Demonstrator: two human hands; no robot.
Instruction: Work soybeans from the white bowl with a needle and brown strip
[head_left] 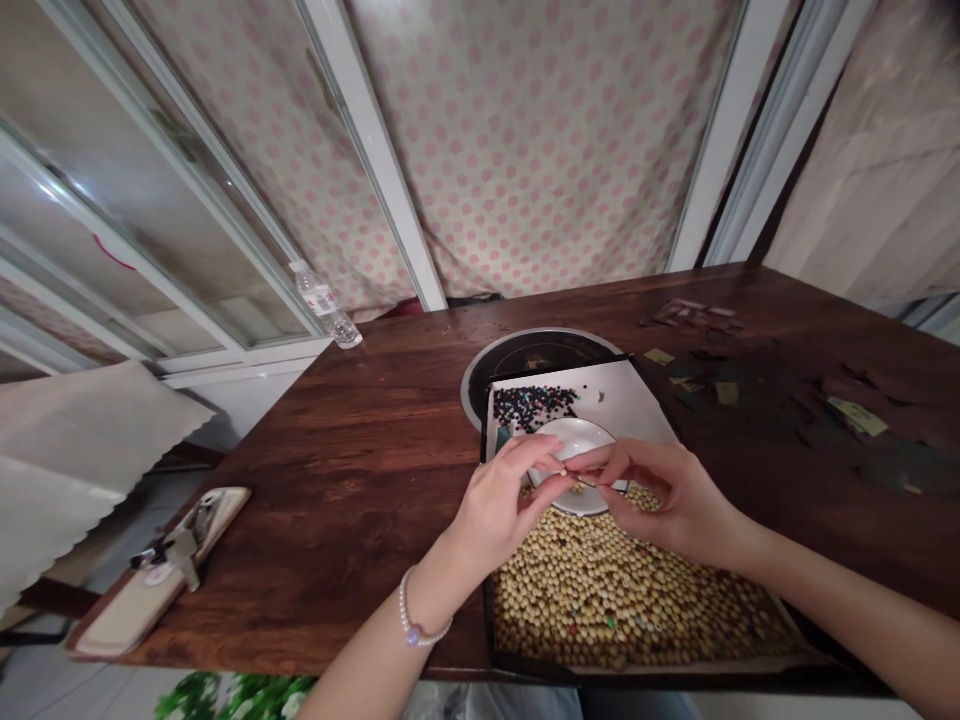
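Note:
My left hand, with a beaded bracelet at its wrist, pinches a small cream bead between thumb and finger. Close against it, my right hand is closed too; a thin dark line shows near its fingertips, too fine to name. Both hands are above a white dish with a dark rim, which holds a few cream beads. The dish sits in a black-edged tray lined with white. Many cream beads cover the tray's near part, and black beads lie at its far left.
Under the tray's far end is a round dark plate on the wooden table. Scraps are scattered at the right. A plastic bottle stands at the back left. A board with a metal tool lies at the left edge.

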